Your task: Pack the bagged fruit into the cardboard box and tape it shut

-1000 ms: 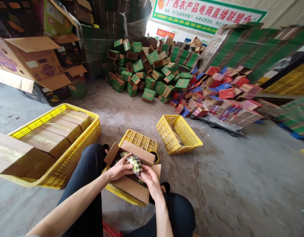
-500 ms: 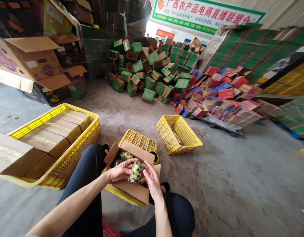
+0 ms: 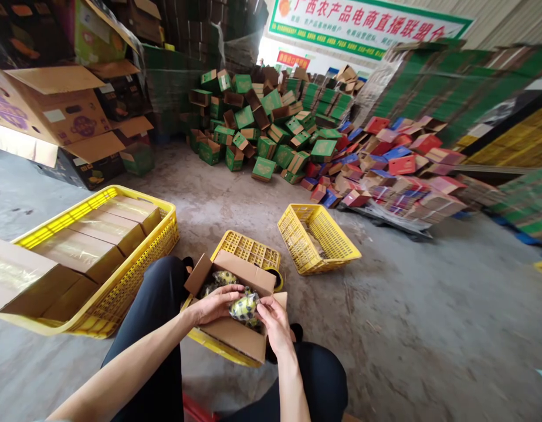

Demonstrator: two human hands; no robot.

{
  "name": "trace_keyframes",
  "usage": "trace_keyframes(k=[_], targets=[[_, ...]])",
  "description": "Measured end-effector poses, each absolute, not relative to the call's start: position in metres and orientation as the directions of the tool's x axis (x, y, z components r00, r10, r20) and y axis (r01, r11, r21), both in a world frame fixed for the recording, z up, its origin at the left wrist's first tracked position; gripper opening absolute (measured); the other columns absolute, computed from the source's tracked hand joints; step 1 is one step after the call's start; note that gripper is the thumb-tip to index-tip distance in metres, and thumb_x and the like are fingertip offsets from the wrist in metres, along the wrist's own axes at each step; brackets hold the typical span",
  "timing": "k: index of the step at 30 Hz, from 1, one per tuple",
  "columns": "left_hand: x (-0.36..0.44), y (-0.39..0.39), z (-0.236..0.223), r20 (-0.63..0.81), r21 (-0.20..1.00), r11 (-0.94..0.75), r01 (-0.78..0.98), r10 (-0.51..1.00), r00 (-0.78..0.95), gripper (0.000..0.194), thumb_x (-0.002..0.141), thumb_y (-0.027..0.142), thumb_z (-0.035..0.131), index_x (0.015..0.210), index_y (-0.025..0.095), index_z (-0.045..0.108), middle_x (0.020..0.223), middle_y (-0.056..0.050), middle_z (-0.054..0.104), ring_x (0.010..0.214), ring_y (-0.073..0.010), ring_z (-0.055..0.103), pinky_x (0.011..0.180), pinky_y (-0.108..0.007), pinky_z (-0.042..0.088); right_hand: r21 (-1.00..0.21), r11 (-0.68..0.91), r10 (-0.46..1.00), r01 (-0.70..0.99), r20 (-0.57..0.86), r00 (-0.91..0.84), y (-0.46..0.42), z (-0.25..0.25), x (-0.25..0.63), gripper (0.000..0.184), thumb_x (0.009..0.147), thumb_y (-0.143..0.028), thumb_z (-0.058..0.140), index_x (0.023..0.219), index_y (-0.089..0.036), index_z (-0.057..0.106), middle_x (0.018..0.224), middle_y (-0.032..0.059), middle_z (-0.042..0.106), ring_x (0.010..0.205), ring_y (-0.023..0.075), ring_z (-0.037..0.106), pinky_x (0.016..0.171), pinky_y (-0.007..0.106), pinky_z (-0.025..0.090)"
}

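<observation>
Over an open cardboard box [image 3: 249, 273], both my hands grip a clear bag of green fruit [image 3: 244, 308] with dark spots printed on the plastic. My left hand [image 3: 214, 305] has its fingers along the bag's left side and top. The thumb and fingers of my right hand [image 3: 273, 321] pinch its right end. More spotted fruit bags [image 3: 224, 278] lie inside the box, partly hidden behind my left hand. Under the box is an upturned yellow crate [image 3: 249, 249].
To the left, a large yellow crate [image 3: 143, 266] holds several taped cartons [image 3: 115, 225]. Another yellow crate [image 3: 319, 239] stands ahead on the right. A roll of tape [image 3: 277, 280] sits by the box's far right corner. Piles of green boxes [image 3: 264, 168] and red boxes [image 3: 403, 165] lie further back.
The bag has turned from upright to lying more sideways and sits slightly lower and to the right. My right fingers have closed in on its end.
</observation>
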State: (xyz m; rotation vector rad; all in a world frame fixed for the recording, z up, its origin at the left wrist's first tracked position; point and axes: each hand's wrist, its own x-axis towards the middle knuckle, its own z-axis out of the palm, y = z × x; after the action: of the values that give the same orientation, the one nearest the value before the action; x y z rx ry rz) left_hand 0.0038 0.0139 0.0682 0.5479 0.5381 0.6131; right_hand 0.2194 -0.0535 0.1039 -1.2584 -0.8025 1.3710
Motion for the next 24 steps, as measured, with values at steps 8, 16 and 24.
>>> trace_keyframes(k=[8, 16, 24], targets=[[0.000, 0.016, 0.064, -0.424, 0.604, 0.779, -0.170, 0.495, 0.758, 0.070, 0.084, 0.064, 0.078, 0.132, 0.014, 0.064, 0.117, -0.020, 0.075, 0.090, -0.0271, 0.078, 0.083, -0.036, 0.060, -0.969, -0.116, 0.979, -0.220, -0.149, 0.139, -0.053, 0.102, 0.221, 0.028, 0.072, -0.046, 0.092, 0.083, -0.026, 0.077, 0.104, 0.0027, 0.074, 0.107, 0.0258, 0.070, 0.095, 0.037, 0.055], [0.000, 0.014, 0.066, -0.228, 0.758, 0.538, -0.368, 0.748, 0.623, 0.063, 0.074, 0.031, 0.094, 0.127, 0.025, 0.063, 0.124, -0.010, 0.066, 0.107, -0.0256, 0.070, 0.093, -0.041, 0.057, -0.925, -0.240, 0.959, -0.294, -0.273, 0.079, -0.053, 0.117, 0.215, 0.057, 0.083, -0.057, 0.080, 0.132, -0.031, 0.068, 0.147, 0.0100, 0.065, 0.134, 0.0345, 0.061, 0.101, 0.050, 0.058], [0.004, 0.015, 0.065, -0.089, 0.860, 0.360, -0.362, 0.804, 0.588, 0.080, 0.066, 0.029, 0.097, 0.138, 0.027, 0.063, 0.125, -0.009, 0.066, 0.117, -0.0276, 0.061, 0.104, -0.041, 0.046, -0.885, -0.364, 0.926, -0.290, -0.376, -0.013, -0.057, 0.107, 0.216, 0.067, 0.077, -0.047, 0.090, 0.138, -0.033, 0.064, 0.141, 0.0078, 0.068, 0.128, 0.0312, 0.067, 0.099, 0.048, 0.061]])
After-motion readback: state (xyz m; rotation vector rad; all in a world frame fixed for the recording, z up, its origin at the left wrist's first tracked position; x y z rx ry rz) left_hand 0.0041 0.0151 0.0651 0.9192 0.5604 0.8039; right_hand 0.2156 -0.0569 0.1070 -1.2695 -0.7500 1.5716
